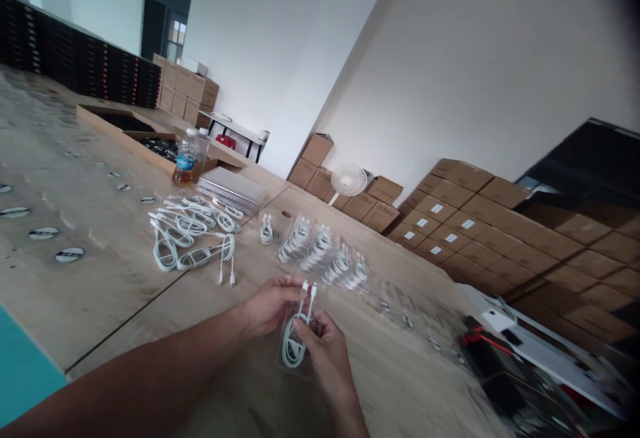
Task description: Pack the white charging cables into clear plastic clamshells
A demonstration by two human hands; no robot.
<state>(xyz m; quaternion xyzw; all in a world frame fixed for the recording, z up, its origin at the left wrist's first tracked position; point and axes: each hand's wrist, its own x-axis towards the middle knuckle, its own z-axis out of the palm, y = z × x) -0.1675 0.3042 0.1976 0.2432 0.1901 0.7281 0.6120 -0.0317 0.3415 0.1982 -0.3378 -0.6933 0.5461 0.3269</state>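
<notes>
Low over the table, both hands hold one coiled white charging cable [294, 351] that lies in a clear plastic tray. My left hand [273, 305] pinches near the two connectors at the top. My right hand [327, 351] grips the right side, its thumb pressed on the coil. Just beyond my hands are rows of similar cables in clear trays [320, 248], with a single trayed cable [267, 230] to their left. A loose pile of white cables [193, 231] lies farther left on the table [150, 338].
Behind the cable pile stand two plastic bottles [185, 161] and a stack of clear trays [233, 188]. Cardboard trays [95, 115] with black items lie behind. Black boxes [65, 48] line the far left; brown cartons [465, 211] and a white fan [349, 180] stand along the wall.
</notes>
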